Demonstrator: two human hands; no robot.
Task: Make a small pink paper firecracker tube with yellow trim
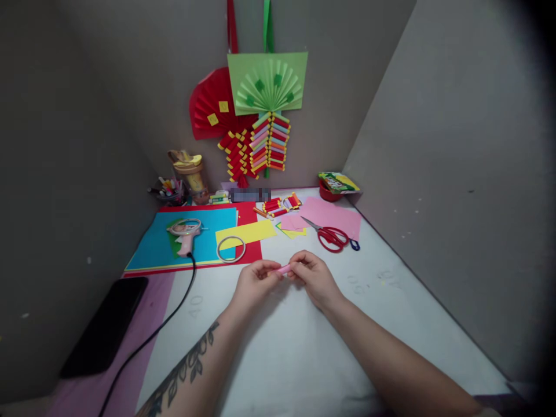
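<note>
A small pink paper roll (284,270) is held between my two hands above the white table cover (278,347). My left hand (259,282) pinches its left end, and my right hand (311,278) pinches the right end. Beyond my hands lie a yellow paper strip (247,233), a silver ring (231,249) and pink paper (332,215). Red-handled scissors (332,238) rest on the pink paper with their blades pointing back left. Several red and yellow paper rolls (273,205) sit farther back.
A pink glue gun (186,242) with a black cord lies on blue paper (147,237) at the left. Nearer is a black tablet-like slab (106,327). Red (212,104) and green (271,87) paper fans hang on the wall; a red bowl (330,191) stands back right.
</note>
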